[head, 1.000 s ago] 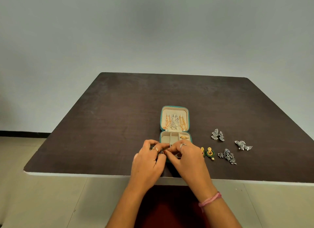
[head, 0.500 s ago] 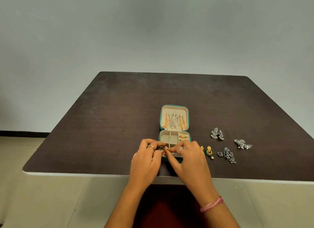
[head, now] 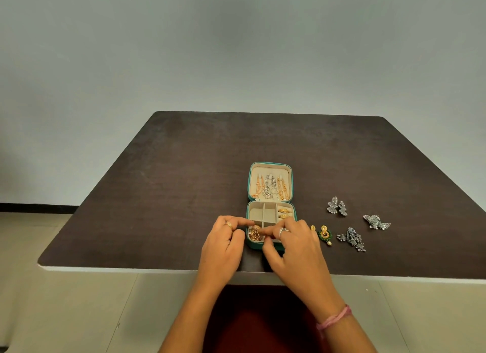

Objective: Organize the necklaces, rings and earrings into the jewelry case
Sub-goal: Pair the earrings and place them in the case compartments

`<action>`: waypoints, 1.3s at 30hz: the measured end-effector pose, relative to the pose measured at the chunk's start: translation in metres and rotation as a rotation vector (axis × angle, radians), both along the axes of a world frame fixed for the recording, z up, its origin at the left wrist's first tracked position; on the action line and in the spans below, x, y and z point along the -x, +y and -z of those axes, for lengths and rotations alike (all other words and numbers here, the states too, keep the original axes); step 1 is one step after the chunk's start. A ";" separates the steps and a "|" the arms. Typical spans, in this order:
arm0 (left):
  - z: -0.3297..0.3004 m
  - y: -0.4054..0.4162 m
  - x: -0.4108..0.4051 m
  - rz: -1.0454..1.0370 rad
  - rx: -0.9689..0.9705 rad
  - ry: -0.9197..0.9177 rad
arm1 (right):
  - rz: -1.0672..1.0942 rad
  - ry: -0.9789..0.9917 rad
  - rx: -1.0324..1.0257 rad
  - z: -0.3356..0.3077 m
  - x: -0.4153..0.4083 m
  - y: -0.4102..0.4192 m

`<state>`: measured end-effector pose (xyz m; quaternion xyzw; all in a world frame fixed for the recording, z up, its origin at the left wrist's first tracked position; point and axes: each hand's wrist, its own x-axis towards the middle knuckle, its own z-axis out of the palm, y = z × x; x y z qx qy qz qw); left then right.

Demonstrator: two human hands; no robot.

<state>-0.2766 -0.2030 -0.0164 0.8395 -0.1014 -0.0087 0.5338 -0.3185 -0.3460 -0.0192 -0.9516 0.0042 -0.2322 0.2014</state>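
Dark wooden table point(head: 184, 194) fills the middle of the frame, pale wall above. Teal jewelry case point(head: 270, 205) lies open at centre, near the lower table edge; necklaces point(head: 271, 188) hang in the raised lid, two gold rings point(head: 283, 213) sit in an upper right compartment of the base. Left hand point(head: 223, 247) and right hand point(head: 294, 247) meet over the case's lower left compartment, fingertips pinching gold earrings point(head: 255, 233) lying in it. Right of the case on the table: a green-and-gold earring pair point(head: 324, 234), then three silver earring pairs point(head: 352, 238), well apart from the case.
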 end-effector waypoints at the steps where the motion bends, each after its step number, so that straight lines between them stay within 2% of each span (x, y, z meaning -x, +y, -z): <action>1: 0.000 0.000 0.000 -0.003 0.005 0.005 | 0.001 0.018 0.011 0.000 0.000 0.000; 8: -0.003 0.000 -0.002 -0.032 0.049 0.066 | -0.010 0.058 -0.119 -0.005 0.002 -0.006; 15: -0.017 0.001 -0.012 -0.101 0.145 0.138 | 0.104 0.123 -0.150 -0.020 0.004 -0.052; 21: -0.039 -0.025 -0.014 0.030 0.111 0.073 | 0.233 0.163 -0.162 -0.032 0.004 -0.101; 25: -0.052 -0.054 -0.016 0.210 -0.061 0.071 | 0.197 0.315 -0.076 -0.034 -0.001 -0.119; 30: -0.057 -0.095 -0.016 0.370 -0.340 -0.020 | 0.173 0.507 0.092 -0.035 -0.010 -0.116; 34: -0.052 -0.116 -0.017 0.384 -0.795 -0.190 | 0.180 0.525 0.146 -0.034 -0.014 -0.113; 39: -0.052 -0.129 -0.011 0.389 -1.040 -0.341 | 0.190 0.520 0.174 -0.036 -0.014 -0.110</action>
